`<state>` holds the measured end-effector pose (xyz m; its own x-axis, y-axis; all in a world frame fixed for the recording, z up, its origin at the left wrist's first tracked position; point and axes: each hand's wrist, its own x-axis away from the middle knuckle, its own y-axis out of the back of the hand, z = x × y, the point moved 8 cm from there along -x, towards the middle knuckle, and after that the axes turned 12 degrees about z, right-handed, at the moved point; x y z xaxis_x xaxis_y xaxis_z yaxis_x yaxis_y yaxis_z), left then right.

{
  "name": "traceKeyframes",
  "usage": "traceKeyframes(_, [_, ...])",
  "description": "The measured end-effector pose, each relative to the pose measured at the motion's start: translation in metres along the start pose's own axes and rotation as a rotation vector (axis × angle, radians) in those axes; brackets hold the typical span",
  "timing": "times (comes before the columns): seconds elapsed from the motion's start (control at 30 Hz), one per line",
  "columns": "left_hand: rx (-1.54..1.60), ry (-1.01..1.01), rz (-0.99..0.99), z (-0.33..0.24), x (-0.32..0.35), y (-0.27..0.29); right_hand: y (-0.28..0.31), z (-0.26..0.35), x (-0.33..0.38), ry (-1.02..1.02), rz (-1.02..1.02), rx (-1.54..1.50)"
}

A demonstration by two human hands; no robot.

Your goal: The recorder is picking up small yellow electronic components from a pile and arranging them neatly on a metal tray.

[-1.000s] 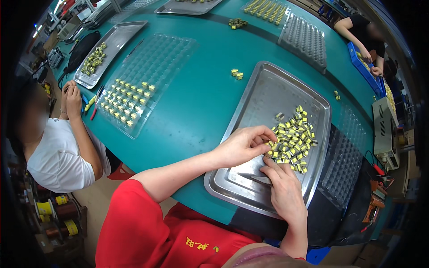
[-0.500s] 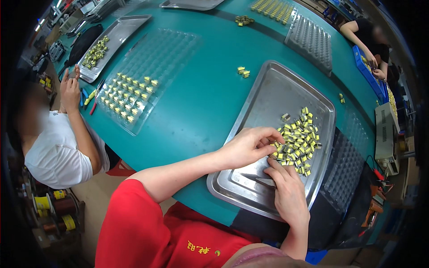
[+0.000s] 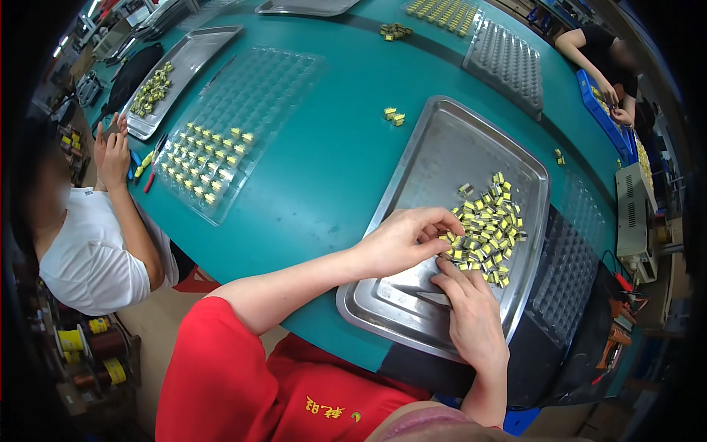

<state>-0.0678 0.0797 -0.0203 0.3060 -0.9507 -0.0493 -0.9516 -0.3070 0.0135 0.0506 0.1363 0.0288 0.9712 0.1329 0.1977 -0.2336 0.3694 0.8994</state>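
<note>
Your hands worked at the pile of small yellow parts (image 3: 487,227) in the steel tray (image 3: 434,158).

Your left hand (image 3: 401,239) curled its fingertips on the pile's nine o'clock edge; whether it pinched a part, I cannot tell. Your right hand (image 3: 471,317) lay flat at six o'clock, forefinger touching the pile, fingers loose, holding nothing visible.

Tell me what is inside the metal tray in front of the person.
The metal tray holds a heap of small yellow parts, with the left hand and right hand at its edge. Parts beneath the fingers are hidden.
</note>
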Motion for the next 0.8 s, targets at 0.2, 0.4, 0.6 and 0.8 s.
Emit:
traceKeyframes(0.2, [0.007, 0.013, 0.002, 0.0015, 0.0001, -0.0001, 0.0009, -0.0003, -0.0004, -0.03, -0.01, -0.044])
traceKeyframes(0.4, [-0.036, 0.003, -0.003, -0.0004, 0.0003, 0.0001, 0.0017, 0.0003, -0.0003, -0.023, -0.017, -0.046])
traceKeyframes(0.6, [-0.033, 0.031, 0.003, 0.0001, 0.0005, -0.0005, -0.0001, 0.0004, -0.0003, -0.001, -0.003, 0.002])
traceKeyframes(0.8, [-0.013, 0.021, -0.001, -0.0005, 0.0006, -0.0005, -0.0003, 0.0005, -0.0001, -0.001, -0.002, 0.002])
